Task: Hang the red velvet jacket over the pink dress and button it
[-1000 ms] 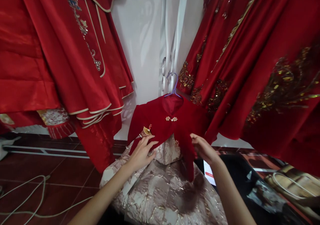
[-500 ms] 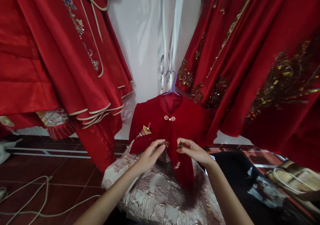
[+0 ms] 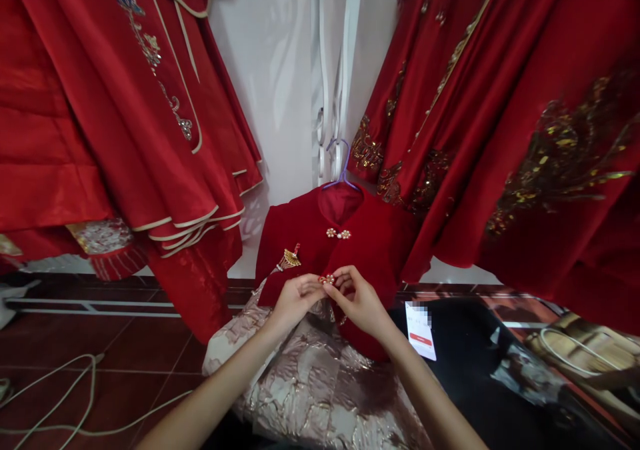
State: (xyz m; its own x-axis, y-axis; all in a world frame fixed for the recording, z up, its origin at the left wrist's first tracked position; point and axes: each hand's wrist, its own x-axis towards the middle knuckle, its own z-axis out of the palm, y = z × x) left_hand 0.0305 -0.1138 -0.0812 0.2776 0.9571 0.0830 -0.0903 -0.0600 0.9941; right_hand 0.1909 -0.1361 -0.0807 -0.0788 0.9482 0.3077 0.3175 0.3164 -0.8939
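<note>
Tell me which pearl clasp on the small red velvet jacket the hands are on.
The lower pearl clasp, pinched between both hands; the upper pearl clasp at the collar sits untouched.

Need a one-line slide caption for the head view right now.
Both hands, left and right, pinch the pearl clasp on a small red velvet jacket hung from a purple hanger.

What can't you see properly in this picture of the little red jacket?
All in the head view:
- Second pearl clasp: the left hand and right hand cover most of it, so joined or apart is unclear.
- Red velvet jacket: hem hidden behind both hands.
- White tag: print blurred.
- Purple hanger: shoulders inside the collar.
- Red gowns: tops cut off by the edge.
</note>
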